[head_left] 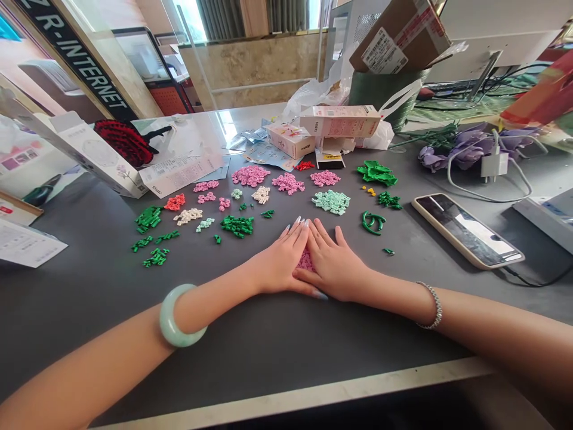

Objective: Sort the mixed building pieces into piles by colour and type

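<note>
My left hand (282, 260) and my right hand (336, 267) lie on the grey table with their fingers stretched out and fingertips meeting. Between them a heap of small pink toy bricks (306, 261) shows through the gap; the palms and fingers hide the rest. Beyond my fingertips is a pile of mint green bricks (331, 202). Dark green bricks (237, 226) lie past my left wrist. Curved green pieces (373, 223) rest to the right of my right hand.
Several other sorted piles spread across the table, including pink bricks (250, 175) and green leaf-like pieces (376, 172). A phone (468, 230) with a cable lies at right. Small boxes (340, 121) stand at the back, with a white box (96, 152) at left. Purple flowers (470, 146) lie at back right.
</note>
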`<state>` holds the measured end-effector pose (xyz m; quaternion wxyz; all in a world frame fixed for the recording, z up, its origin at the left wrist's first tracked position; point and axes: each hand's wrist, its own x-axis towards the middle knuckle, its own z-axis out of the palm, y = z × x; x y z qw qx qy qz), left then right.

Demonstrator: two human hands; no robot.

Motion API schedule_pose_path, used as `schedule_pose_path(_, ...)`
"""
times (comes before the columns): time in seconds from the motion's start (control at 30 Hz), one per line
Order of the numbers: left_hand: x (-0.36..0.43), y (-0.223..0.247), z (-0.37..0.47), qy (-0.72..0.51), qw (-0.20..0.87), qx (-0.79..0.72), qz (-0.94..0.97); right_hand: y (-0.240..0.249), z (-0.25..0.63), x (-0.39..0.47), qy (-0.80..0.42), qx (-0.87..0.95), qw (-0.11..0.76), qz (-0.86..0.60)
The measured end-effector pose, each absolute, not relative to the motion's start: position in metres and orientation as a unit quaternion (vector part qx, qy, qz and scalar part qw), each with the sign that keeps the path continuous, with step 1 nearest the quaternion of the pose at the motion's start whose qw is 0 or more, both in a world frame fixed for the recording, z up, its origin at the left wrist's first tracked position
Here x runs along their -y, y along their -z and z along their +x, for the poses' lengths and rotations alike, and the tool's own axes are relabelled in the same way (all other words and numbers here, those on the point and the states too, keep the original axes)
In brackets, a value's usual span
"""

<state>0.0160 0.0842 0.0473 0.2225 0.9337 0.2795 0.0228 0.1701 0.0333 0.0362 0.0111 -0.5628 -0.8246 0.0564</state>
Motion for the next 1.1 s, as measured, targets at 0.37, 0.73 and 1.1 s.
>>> schedule_pose_path(0.37, -0.085, -0.04, 0.016, -0.1, 0.239, -0.27, 0.927, -0.029, 0.17, -0.033, -0.047, 0.835, 0.045, -0.546)
schedule_pose_path(0.73, -0.087, -0.039, 0.018, -0.123, 0.255, -0.284, 0.916, -0.026, 0.166, -0.039, -0.115, 0.808, 0.086, -0.571)
schedule_pose_path(1.1, -0.09, -0.04, 0.014, -0.177, 0.311, -0.293, 0.886, -0.043, 0.179, -0.038, -0.224, 0.792, 0.164, -0.544)
